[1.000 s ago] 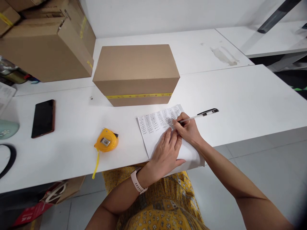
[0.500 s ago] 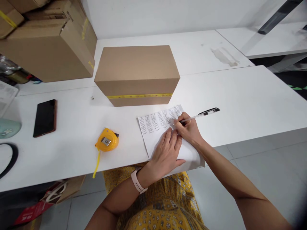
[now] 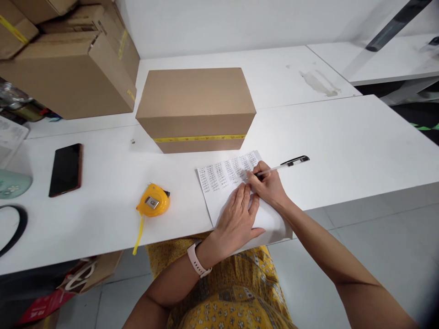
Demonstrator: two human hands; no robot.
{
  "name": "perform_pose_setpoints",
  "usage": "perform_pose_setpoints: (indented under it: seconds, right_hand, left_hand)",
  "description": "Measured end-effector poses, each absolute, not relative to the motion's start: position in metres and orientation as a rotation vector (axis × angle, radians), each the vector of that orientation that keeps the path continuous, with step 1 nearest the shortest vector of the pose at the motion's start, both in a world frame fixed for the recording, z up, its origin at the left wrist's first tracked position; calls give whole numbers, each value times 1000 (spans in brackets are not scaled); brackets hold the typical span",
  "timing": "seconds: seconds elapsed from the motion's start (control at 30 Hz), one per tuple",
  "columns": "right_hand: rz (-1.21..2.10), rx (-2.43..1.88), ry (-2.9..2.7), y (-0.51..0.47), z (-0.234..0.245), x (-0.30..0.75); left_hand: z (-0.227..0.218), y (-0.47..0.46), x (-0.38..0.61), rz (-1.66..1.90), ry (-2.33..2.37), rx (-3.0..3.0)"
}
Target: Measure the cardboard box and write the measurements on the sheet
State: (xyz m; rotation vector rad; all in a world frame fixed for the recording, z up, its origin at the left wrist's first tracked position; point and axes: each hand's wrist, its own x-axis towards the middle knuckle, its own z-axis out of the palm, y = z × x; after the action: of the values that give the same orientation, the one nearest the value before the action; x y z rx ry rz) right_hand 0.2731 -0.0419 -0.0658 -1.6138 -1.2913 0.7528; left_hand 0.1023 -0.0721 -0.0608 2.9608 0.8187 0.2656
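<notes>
A white sheet of paper [image 3: 219,201] lies at the front edge of the table, its upper part covered in columns of small handwriting. My left hand [image 3: 236,219] rests flat on it, fingers stretched out and thumb apart. Just beyond those fingertips, my right hand [image 3: 269,186] is closed around a pen [image 3: 283,166] with a clear barrel and black cap on its rear end. The pen's tip meets the paper at the written lines, partly hidden by my fingers. A cardboard box [image 3: 197,93] with yellow tape stands right behind the paper.
An orange tape measure [image 3: 153,200] sits left of the paper, its yellow strap over the table edge. Further left are a phone [image 3: 66,170] and a pale green cup [image 3: 13,183]. Larger cartons [image 3: 75,73] are stacked at the back left. A dark post [image 3: 398,25] rises at the back right.
The rear end of the pen has shifted slightly left and down as my right hand moves a little. My left hand stays in place; the view has tilted slightly.
</notes>
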Motion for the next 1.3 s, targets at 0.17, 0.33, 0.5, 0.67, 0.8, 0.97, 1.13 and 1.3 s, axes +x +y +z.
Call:
perform_pose_setpoints:
  seconds: [0.17,0.33,0.5,0.67,0.8,0.97,1.13,1.3]
  right_hand:
    - [784,-1613,-1280,-42,-66,273]
    - [775,-1615,-1289,-42,-67,274]
    - [751,-1620,-1302,-43,-66,274]
    - [753,-1620,-1289,-43,-65,273]
    - [760,-1623,-1282,-43,-64,273]
    - [785,-1624,-1279,-43,-62,273]
    - [766,-1629,-1265,-42,-61,272]
    - [757,-1609,-1261,-42,-64,273]
  left_hand:
    - [-59,-72,103,270,825,2973]
    - [-58,-72,103,238,818,2960]
    - [-59,-71,103,215,821,2962]
    - [-59,-72,103,218,820,2964]
    - [-58,-72,102,215,822,2963]
    - [-56,-72,102,199,827,2956]
    - [-57,-72,102,198,823,2954]
    - [-58,-72,102,221,824,2946]
